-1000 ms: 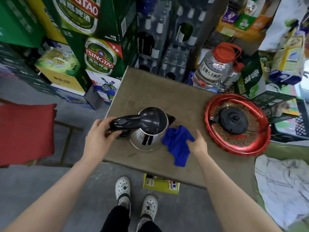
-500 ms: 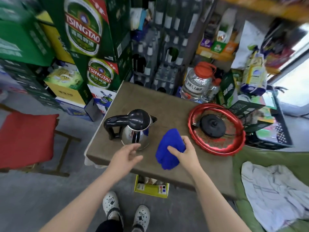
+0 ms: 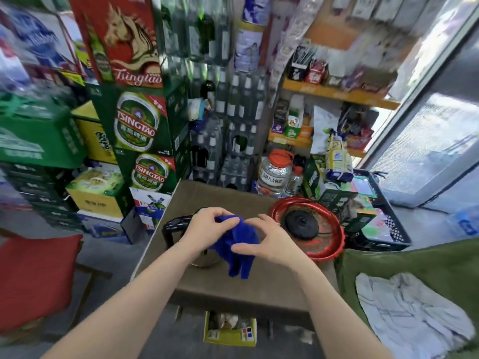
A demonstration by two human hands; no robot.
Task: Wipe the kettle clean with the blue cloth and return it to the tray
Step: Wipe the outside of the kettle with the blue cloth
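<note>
Both my hands hold the blue cloth [image 3: 239, 246] in the air above the small brown table [image 3: 243, 286]. My left hand [image 3: 207, 225] pinches its upper left edge and my right hand [image 3: 269, 242] grips its right side. The steel kettle [image 3: 178, 226] with a black handle stands on the table behind and under my hands, mostly hidden by them and the cloth. The red tray [image 3: 334, 244] lies at the table's right end with the black kettle base [image 3: 302, 224] on it.
Stacked beer cartons [image 3: 140, 130] and bottled-water packs [image 3: 230, 141] stand behind the table. A big jar with a red lid [image 3: 276, 172] is at the back right. A red chair [image 3: 36, 278] is left, a green cover with a white cloth [image 3: 404, 314] right.
My left hand left the kettle handle and came across to the cloth. My right hand lifted the cloth off the table, and both hands now hold it raised. The view tilted upward.
</note>
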